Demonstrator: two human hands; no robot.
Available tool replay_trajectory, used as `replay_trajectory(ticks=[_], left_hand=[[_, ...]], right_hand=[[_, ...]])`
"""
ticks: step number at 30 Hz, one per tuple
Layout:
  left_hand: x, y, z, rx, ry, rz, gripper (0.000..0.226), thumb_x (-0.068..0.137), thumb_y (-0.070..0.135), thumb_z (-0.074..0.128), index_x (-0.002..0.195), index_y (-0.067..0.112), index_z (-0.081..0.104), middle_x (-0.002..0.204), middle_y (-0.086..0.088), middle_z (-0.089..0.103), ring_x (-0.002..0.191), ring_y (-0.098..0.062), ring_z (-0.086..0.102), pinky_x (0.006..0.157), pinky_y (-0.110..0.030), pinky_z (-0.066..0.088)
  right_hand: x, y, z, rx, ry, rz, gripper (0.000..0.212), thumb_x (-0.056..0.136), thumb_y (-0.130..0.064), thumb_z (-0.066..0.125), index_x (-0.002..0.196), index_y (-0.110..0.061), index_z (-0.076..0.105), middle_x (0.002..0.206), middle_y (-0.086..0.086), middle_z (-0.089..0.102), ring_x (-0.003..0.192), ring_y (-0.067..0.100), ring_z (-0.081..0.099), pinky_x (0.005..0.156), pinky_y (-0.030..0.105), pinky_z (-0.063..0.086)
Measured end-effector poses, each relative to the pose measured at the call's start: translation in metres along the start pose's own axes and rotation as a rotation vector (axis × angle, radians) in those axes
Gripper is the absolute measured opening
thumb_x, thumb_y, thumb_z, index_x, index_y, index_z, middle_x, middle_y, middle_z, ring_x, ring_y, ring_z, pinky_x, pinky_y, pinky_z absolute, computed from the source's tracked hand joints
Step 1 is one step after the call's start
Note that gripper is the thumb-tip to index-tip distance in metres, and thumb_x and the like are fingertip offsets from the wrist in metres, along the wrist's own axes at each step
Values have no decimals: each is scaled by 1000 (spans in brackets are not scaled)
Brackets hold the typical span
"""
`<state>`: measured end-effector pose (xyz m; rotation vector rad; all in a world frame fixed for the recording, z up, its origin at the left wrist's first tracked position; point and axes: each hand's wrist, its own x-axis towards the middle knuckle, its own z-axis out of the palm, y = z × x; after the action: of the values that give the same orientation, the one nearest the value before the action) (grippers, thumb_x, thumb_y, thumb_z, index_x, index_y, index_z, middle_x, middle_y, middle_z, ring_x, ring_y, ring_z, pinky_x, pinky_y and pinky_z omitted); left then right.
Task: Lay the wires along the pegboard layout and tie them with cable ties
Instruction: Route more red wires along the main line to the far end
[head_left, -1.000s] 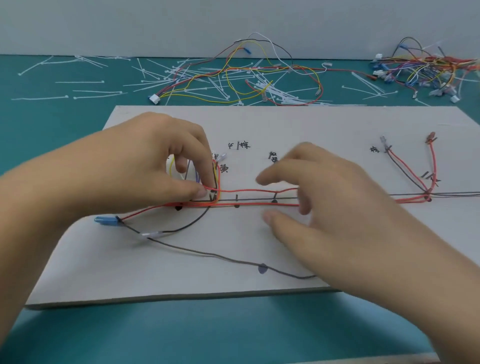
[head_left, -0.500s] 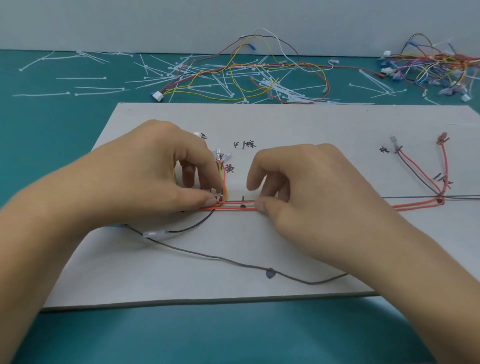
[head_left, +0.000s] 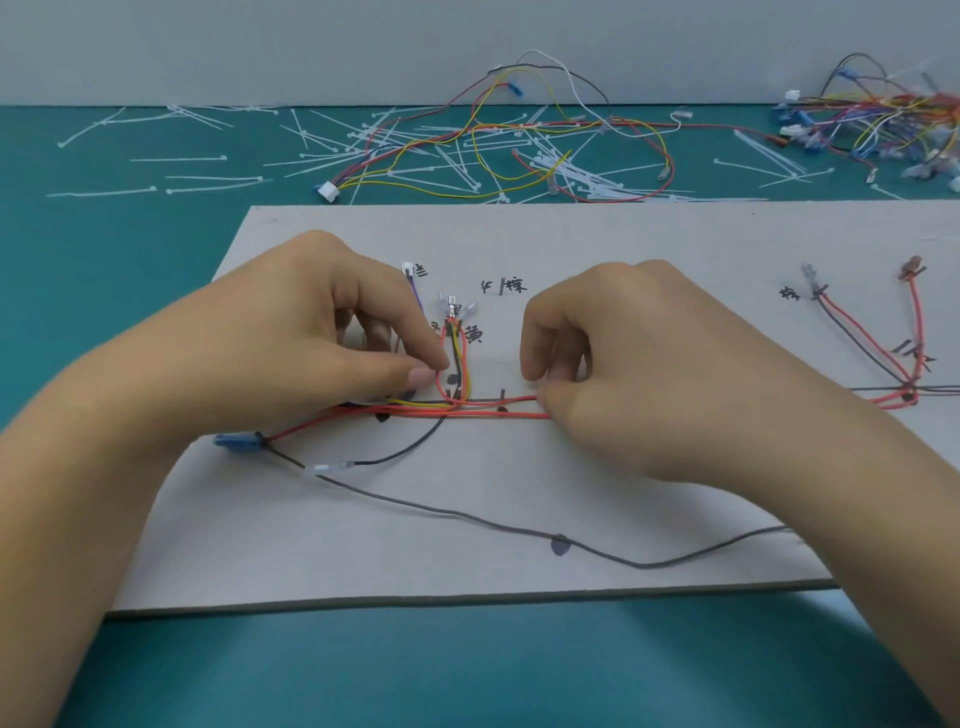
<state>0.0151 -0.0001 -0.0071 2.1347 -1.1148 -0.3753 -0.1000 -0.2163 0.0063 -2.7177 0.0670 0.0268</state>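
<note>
Left hand (head_left: 291, 358) and right hand (head_left: 639, 384), each in a pinch on red wires (head_left: 493, 414); bare board (head_left: 415, 551) toward the near edge.

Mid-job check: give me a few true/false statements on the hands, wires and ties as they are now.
The left hand pinches the wire bundle at its upward bend. True.
The right hand holds a cable tie. False: it pinches the red wires on the board; no tie shows in it.
The blue connector lies on the board beside the left wrist. True.
The loose cable ties lie on the board. False: they lie on the green mat beyond it.
</note>
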Motion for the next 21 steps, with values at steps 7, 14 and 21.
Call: replay_trajectory(ticks=[7, 14, 21], left_hand=[[0, 0, -1, 7, 63, -20, 23, 82, 32, 65, 93, 47, 79, 82, 11, 79, 69, -29, 66, 68, -50, 56], [-17, -16, -27, 33, 15, -6, 28, 74, 58, 78, 96, 42, 80, 77, 2, 72, 66, -30, 55, 64, -47, 51], [-24, -11, -17, 130, -59, -68, 33, 61, 51, 81, 92, 43, 73, 77, 17, 74, 63, -8, 64, 59, -24, 54]], right_hand=[[1, 10, 2, 54, -52, -34, 18, 86, -14, 61, 82, -32, 65, 75, -14, 62, 68, -1, 56, 52, 13, 37], [-3, 13, 3, 15, -103, -112, 20, 94, -15, 54, 98, -34, 57, 83, -16, 58, 74, -3, 49, 65, 31, 41], [-4, 16, 5, 55, -87, -121, 19, 93, -14, 55, 96, -33, 57, 75, -18, 58, 72, -5, 51, 58, 23, 36]])
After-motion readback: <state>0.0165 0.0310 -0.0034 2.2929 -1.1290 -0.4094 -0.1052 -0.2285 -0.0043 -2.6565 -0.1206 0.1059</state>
